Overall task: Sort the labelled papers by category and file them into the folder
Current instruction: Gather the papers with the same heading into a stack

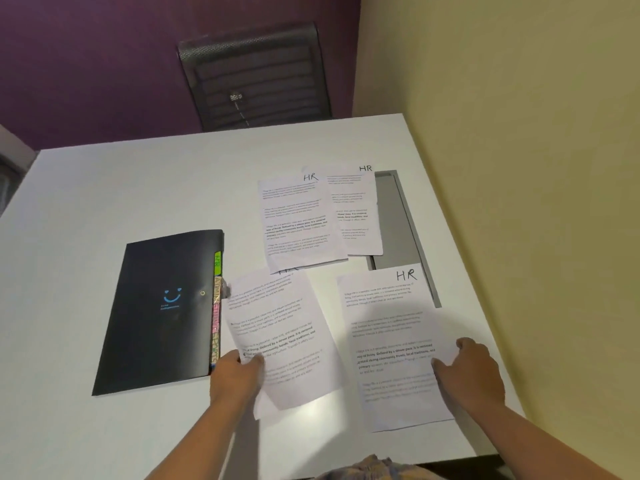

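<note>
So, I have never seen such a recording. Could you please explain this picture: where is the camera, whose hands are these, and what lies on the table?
There is no machine here. A person works with bare hands, and one camera worn on the head looks down at them. On the white table lie a shut black folder with coloured tabs and four printed sheets. Three are marked "HR". Two lie far away, the upper sheet overlapping the lower sheet. The left hand pinches the tilted sheet beside the folder; its label is hidden. The right hand lies on the near HR sheet; whether it grips, I cannot tell.
</note>
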Motion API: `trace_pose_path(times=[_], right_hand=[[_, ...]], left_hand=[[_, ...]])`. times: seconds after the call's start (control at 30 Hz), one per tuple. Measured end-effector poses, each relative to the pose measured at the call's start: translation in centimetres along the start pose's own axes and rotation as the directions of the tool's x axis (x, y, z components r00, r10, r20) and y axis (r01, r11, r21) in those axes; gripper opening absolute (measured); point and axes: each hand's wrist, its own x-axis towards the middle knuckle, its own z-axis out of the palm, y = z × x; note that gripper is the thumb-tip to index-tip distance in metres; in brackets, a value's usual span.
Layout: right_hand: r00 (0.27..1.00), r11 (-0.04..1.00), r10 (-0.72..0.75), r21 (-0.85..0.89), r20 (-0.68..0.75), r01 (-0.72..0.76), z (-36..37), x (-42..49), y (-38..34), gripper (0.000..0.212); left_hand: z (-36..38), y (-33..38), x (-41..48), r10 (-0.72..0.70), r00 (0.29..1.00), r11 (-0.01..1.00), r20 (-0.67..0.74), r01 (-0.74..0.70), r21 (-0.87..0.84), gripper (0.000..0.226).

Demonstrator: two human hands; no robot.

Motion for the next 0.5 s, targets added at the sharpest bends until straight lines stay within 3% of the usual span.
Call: trace_pose_path(times=[0.2, 0.37, 0.5], right_hand=[[0.997, 0.992, 0.057, 0.109, 0.046, -0.062, 0.7, 0.3, 0.3, 0.056], [0.998, 0.984, 0.056, 0.17, 0.022, -0.059, 1.3, 0.4, 0.6, 0.01], [0.997, 0.925, 0.064, 0.377, -0.046, -0.042, 1.0, -0.2, 1.0, 0.01]], left_hand=[[-1.6, 0.3, -1.5, 0.058, 0.991, 0.987, 0.12, -0.039, -0.158, 0.012], [-3.1, 0.9, -2.9, 0.069, 0.978, 0.956, 0.196, -0.009, -0.293, 0.017], [-3.9, 1.1, -3.7, 0.077, 0.946, 0.946, 0.315, 0.03, -0.322, 0.021]])
